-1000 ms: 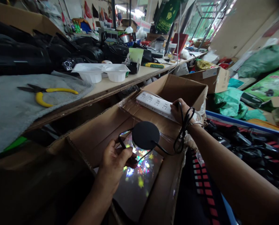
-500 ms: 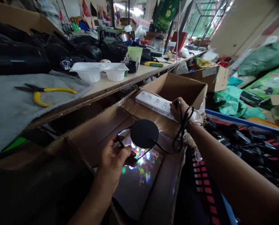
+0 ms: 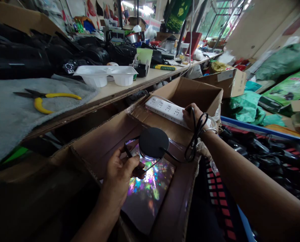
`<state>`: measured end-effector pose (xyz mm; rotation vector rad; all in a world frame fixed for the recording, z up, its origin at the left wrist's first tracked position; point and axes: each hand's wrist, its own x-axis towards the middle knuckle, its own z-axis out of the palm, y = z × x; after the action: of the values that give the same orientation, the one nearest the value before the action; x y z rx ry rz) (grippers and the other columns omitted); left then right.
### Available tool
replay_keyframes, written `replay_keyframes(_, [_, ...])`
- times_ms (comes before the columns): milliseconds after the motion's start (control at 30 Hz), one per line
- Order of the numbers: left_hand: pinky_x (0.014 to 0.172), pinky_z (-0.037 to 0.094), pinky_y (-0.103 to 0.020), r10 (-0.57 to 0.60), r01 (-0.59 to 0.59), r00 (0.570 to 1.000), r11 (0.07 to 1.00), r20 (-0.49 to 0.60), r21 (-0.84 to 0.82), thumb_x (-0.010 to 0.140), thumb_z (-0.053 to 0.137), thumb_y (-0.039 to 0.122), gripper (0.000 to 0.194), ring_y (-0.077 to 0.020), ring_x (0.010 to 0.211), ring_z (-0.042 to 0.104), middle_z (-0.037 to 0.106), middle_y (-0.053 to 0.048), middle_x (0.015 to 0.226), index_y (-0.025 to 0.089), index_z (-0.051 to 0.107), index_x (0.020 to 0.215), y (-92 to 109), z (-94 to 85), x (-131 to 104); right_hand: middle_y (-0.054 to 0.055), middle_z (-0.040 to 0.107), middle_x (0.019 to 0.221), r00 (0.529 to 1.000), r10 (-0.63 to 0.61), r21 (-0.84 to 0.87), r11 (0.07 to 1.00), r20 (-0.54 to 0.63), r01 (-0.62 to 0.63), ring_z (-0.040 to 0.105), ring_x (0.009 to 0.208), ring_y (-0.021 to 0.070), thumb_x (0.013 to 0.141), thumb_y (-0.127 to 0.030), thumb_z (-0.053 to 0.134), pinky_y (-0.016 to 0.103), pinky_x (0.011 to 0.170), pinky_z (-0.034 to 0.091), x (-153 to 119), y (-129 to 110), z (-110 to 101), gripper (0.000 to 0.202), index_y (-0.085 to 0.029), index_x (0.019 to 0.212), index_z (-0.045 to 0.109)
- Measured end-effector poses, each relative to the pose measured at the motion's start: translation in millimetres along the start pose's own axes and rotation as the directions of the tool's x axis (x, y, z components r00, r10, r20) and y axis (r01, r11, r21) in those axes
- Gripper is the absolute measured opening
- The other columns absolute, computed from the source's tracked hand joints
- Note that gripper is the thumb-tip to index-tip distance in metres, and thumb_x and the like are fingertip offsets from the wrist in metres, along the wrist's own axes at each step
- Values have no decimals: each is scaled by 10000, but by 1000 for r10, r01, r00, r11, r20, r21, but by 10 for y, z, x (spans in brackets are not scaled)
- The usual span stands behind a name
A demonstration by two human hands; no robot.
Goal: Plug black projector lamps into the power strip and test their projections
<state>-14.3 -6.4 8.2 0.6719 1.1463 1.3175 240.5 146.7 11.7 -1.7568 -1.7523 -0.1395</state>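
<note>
My left hand is closed round the thin dark bracket of a round black projector lamp. The lamp faces down over an open cardboard box and throws coloured light onto a pale sheet inside. A black cable runs from the lamp up to my right hand, in loops. That hand is closed at the right end of a white power strip, where the cable meets it. Whatever plug sits under the fingers is hidden. The strip rests on a cardboard flap.
Yellow-handled pliers lie on a grey cloth at the left of the workbench. Beside them stands a white plastic tray. At the right is a blue-rimmed basket full of black devices. Another open box stands beyond the strip.
The coloured light on the sheet has changed from distinct star spots to a blurrier, wider spread. The lamp and my left hand have shifted slightly left. My right hand stays at the strip.
</note>
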Motion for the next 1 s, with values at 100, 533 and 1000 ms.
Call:
replay_keyframes(100, [363, 448, -237, 0, 0, 1000, 1000, -9, 12, 614, 653, 240, 386, -130, 395, 524, 600, 43, 494, 176, 491, 958, -2, -5, 4, 44, 557, 766, 1000, 16, -6, 1000, 4, -16, 541, 698, 192, 782, -302, 457, 343, 671, 451, -3, 0, -3, 109, -202, 809, 491])
replay_keyframes(533, [350, 444, -217, 2, -3, 1000, 1000, 16, 22, 606, 650, 246, 393, -126, 426, 518, 584, 42, 499, 165, 527, 970, -9, 3, 10, 87, 594, 838, 1000, 20, -24, 1000, 9, -20, 557, 744, 211, 792, -292, 468, 342, 680, 437, -24, -41, -33, 111, -194, 836, 495])
replay_keyframes(1000, [366, 441, -237, -13, 12, 1000, 999, 23, 31, 617, 643, 249, 372, -126, 388, 517, 582, 56, 485, 181, 491, 949, 8, -4, -8, 31, 477, 695, 999, -33, 18, 999, -24, 33, 472, 656, 179, 782, -272, 456, 317, 637, 381, 2, 20, 14, 68, -223, 757, 416])
